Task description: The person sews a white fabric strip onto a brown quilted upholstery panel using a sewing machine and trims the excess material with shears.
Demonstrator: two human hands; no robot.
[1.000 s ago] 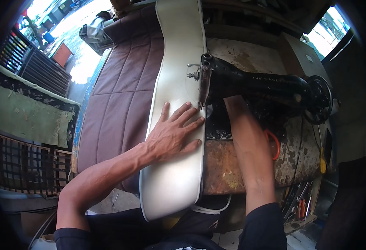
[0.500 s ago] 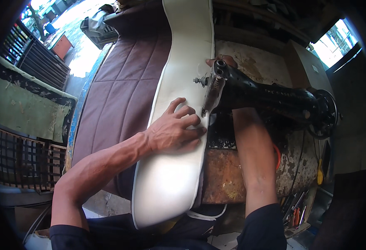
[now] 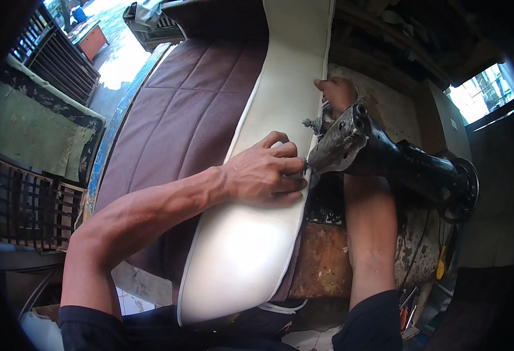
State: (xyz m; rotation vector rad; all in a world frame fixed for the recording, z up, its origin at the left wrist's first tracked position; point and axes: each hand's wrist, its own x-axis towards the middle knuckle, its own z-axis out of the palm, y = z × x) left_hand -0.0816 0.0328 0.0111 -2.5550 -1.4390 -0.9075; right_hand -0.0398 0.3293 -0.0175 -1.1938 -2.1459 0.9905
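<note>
A long cream-white vinyl strip with corded edges runs from my lap, past the needle area of a black sewing machine, to the far side. My left hand lies on the strip just left of the machine's head, its fingers curled against the right edge. Behind the machine head, my right hand pinches that same edge with the thumb on top. My right forearm passes beneath the machine's arm, which hides part of it. Brown quilted fabric lies under and left of the strip. The needle is hidden.
The worn machine table has a blue edge at left. Past it stand a green worn panel and dark slatted racks. The machine's handwheel is at right, with tools below it.
The machine and strip appear farther right and lower in view. My left fingers have drawn closer together at the strip's edge. More of my right hand shows behind the machine head.
</note>
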